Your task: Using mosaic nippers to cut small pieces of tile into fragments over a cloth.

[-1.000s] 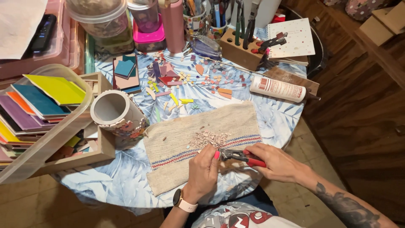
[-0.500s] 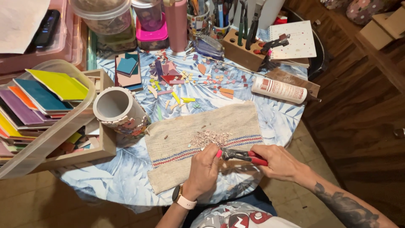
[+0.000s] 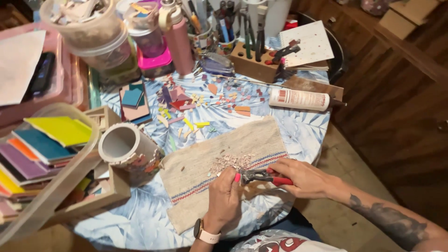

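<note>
I see the right hand (image 3: 305, 178) wrapped around a pair of nippers (image 3: 261, 176) with red handles and dark metal jaws; the red grips run back into the palm, and the dark head points left toward the other hand. The left hand (image 3: 226, 196) is curled tight, fingertips pinched together right at the head of the nippers. It seems to pinch a small piece there, but the piece itself is too small for me to make out. A painted pink thumbnail shows at the pinch, and a watch with a pale strap (image 3: 205, 232) sits on that wrist.

Both hands work over a beige woven cloth (image 3: 205, 172) with thin red and blue stripes across its lower part. The cloth lies slanted on the bench (image 3: 303, 135), which has a blue and white leaf-patterned cover. Just above the nippers, on the cloth, sits a small heap of pale pinkish chips (image 3: 231, 162).

Left of the cloth a white round pot (image 3: 128, 151) lies tilted, its mouth open toward me, with small coloured bits stuck on its side. Beyond the cloth, loose coloured tile pieces (image 3: 196, 100) are scattered over the bench, and a white tube (image 3: 301, 99) lies on its side near the far edge.
</note>
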